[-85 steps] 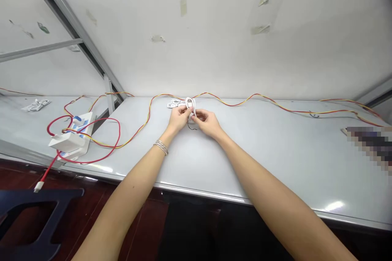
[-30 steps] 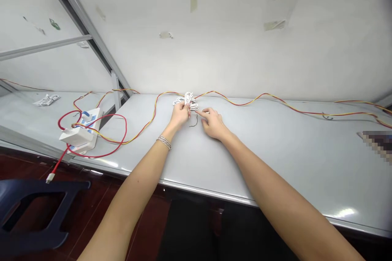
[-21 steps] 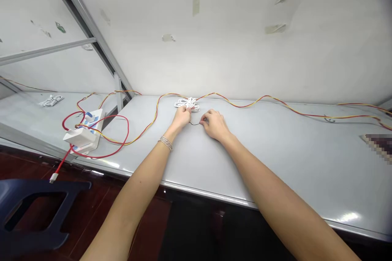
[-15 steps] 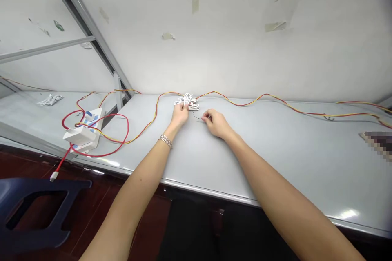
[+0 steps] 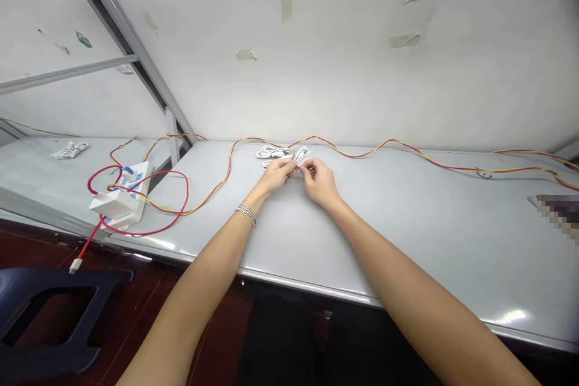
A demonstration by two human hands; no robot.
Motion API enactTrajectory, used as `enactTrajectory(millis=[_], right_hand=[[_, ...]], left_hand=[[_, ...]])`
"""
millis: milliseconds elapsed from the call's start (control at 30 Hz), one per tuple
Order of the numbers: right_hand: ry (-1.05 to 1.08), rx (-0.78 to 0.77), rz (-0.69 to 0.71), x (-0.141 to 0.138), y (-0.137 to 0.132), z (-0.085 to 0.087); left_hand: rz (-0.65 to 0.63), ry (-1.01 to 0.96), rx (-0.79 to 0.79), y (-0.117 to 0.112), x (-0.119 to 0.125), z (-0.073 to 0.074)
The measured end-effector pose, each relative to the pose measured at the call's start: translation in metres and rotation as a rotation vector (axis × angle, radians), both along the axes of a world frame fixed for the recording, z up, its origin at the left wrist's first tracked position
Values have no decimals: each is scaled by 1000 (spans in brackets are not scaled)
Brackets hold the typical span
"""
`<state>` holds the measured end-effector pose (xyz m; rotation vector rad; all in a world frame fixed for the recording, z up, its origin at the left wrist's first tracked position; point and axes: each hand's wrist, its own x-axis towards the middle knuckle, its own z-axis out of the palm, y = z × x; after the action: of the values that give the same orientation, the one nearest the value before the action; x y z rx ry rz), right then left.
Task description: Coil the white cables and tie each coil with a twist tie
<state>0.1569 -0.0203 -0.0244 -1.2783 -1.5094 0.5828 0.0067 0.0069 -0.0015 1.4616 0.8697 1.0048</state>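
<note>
Both hands meet over the far middle of the grey table [image 5: 362, 241]. My left hand [image 5: 277, 174], with a bracelet on its wrist, pinches a small coiled white cable [image 5: 301, 155] just above the tabletop. My right hand [image 5: 319, 180] pinches the same coil from the right side; a thin black tie seems to be between the fingers, too small to be sure. Another bundled white cable [image 5: 270, 154] lies on the table just behind my left hand.
A long red-and-yellow twisted wire [image 5: 398, 151] snakes along the table's back edge by the white wall. A white power strip [image 5: 118, 199] with a red cable [image 5: 149, 217] sits at the left. A dark chair [image 5: 49, 319] stands at bottom left. More white cable [image 5: 69, 149] lies far left.
My left hand has come away from the bundle at the back with a small white coil. My right hand picked the thin black tie off the table and joined it at the coil.
</note>
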Motion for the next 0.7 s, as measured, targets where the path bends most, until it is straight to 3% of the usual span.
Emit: enactTrajectory(millis=[233,433,700], right_hand=[[81,-99,27,-2,1,2],[282,-272,325,8,-1,12],[345,-395,521,22,-1,21]], left_hand=[[12,-82,-20,6,-2,-8],[-126,-240,-109,6,-11,-4],[-219,-103,-88,5,-20,2]])
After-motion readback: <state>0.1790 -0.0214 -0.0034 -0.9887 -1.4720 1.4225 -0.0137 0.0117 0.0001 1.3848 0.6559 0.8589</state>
